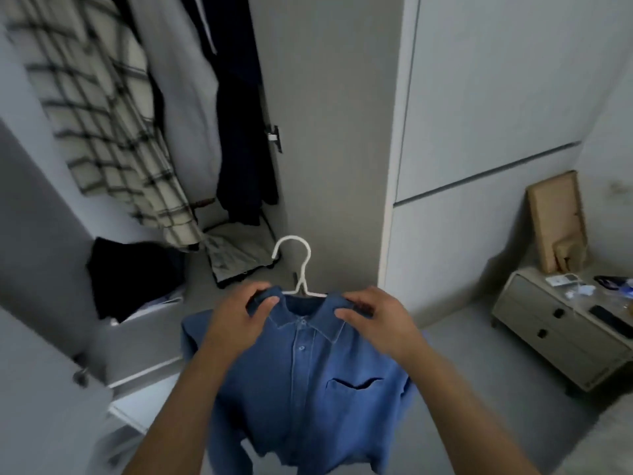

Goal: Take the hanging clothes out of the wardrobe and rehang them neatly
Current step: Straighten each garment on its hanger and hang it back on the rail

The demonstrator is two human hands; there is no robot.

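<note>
Head view shows our hands gripping a blue shirt (308, 378) by its collar, just in front of the open wardrobe (329, 132). Our left hand (236, 317) pinches the left collar wing, fingers curled round the fabric; our right hand (373, 317) pinches the right wing. A white hanger (301, 265) sits inside the neck, its hook rising above the collar toward the wardrobe. We judge the shirt soft, light and floppy, so it will sag unless carried by the hanger; we would take the stiff hook or shoulders. We can read no brand, label or writing.
</note>
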